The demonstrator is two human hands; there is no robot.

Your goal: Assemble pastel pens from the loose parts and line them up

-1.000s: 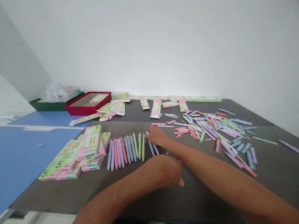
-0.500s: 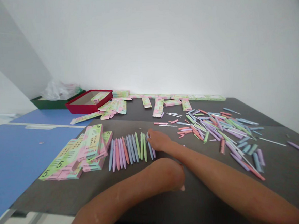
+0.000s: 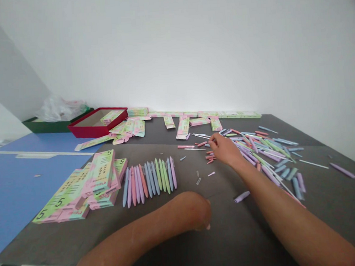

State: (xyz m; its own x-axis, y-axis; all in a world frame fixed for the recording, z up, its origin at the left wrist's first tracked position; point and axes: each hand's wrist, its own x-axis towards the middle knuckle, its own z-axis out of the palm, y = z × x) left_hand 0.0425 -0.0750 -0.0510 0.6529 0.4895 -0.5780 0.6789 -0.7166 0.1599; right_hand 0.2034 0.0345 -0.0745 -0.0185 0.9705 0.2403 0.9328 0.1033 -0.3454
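Right hand (image 3: 224,149) narrow, fingertips (image 3: 212,140) drawn together at the left edge of a loose heap of pastel plastic pen barrels (image 3: 266,155), just over short pink pen parts (image 3: 210,157) and beside thin white refills (image 3: 200,136). Cannot tell whether the tips hold anything. Left hand (image 3: 198,212) curled and resting on the dark grey table (image 3: 242,234) towards its near edge, fingers tucked under, contents hidden.

Left of both hands, a tight row of assembled pastel pens (image 3: 148,178) lies side by side in pink, blue, lilac and green. Just left of the row, a stack of flat green-and-pink cardboard boxes printed with "5" (image 3: 99,173). A lone lilac pen barrel (image 3: 242,196) lies near the right forearm. Far left, a shallow red box (image 3: 87,130) holds one flat box; more flat boxes (image 3: 183,127) lie along the far side. A blue table (image 3: 32,191) adjoins on the left.
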